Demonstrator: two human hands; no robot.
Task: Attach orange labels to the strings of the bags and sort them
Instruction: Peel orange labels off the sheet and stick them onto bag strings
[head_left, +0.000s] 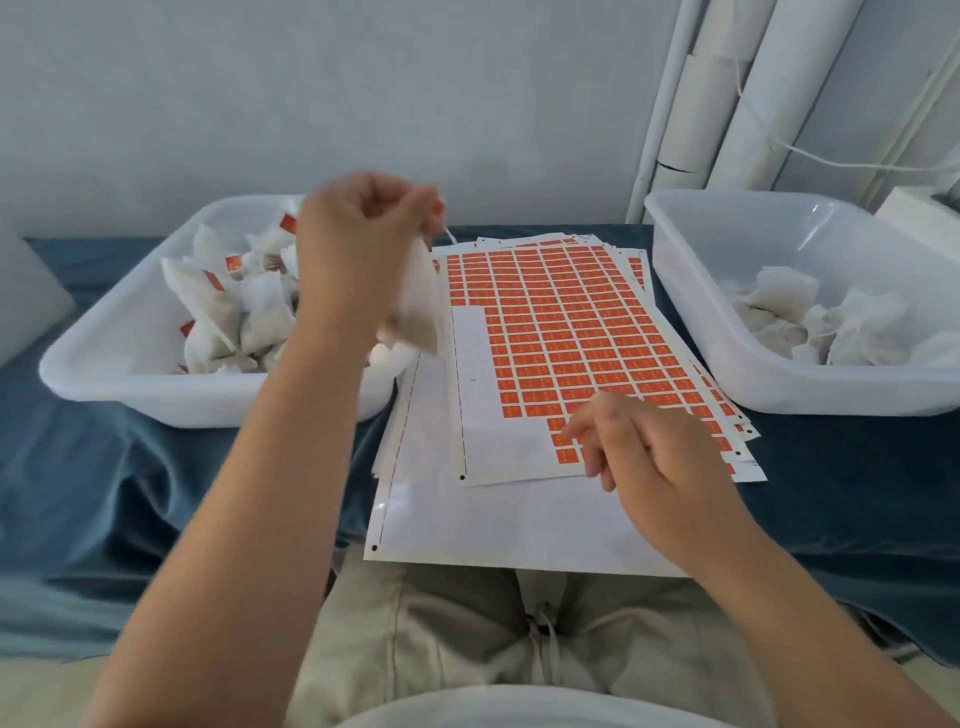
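Bag (415, 306) hangs from your left grip (363, 234), fingers curled tight round its top, right over the inner rim of the left tub (130, 332). Your right grip (639, 447) hovers loose over the orange label sheet (561, 322), holding nothing.

My left hand (363, 239) is up and gripping the top of a white bag (415, 312), which hangs by the left tray (104, 379); it's blurred. My right hand (649, 457) is loosely curled over the near corner of the label sheet (545, 322), holding nothing. The left tray holds orange-tagged bags (260, 312). The right tray (727, 374) holds plain bags (779, 306).
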